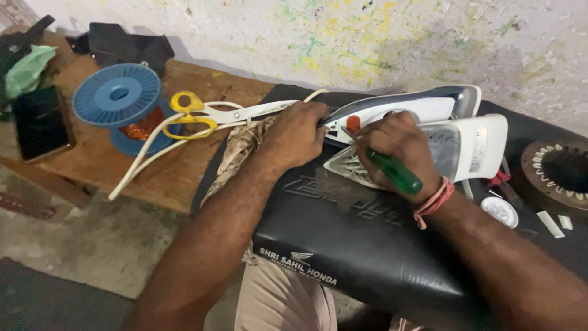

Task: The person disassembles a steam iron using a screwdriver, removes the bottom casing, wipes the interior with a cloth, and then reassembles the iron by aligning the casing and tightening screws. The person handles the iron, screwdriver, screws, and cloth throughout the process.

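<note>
A white clothes iron (429,132) is laid on its side on a black padded seat (343,239), its long axis running from the pointed nose at the left to the blunt heel at the right. Everything else is placed from that iron.

The right hand (398,150) is set over the iron's middle, its fingers wrapped tight around the translucent green handle of a screwdriver (395,171). The thin metal shaft is angled up and to the left — toward the orange knob (353,122) near the nose — though whether the tip is seated in anything cannot be told. The left hand (297,135) is pressed against the nose end, fingers curled closed over it; what is gripped under them is hidden. Of the two, the right hand is the nearer to the iron's body, the left to its tip.

The iron's shell is smooth, glossy plastic with a dark grey band along its upper edge; the seat is creased, shiny vinyl. A white cord (147,156) is trailed from the nose leftward across a worn wooden worktop (171,178). Further left of the iron, yellow-handled scissors (202,113) are laid over that cord, beside a blue plastic spool (119,101) wound with copper wire. To the right of the heel, a round slotted metal core (557,171) is seen.
</note>
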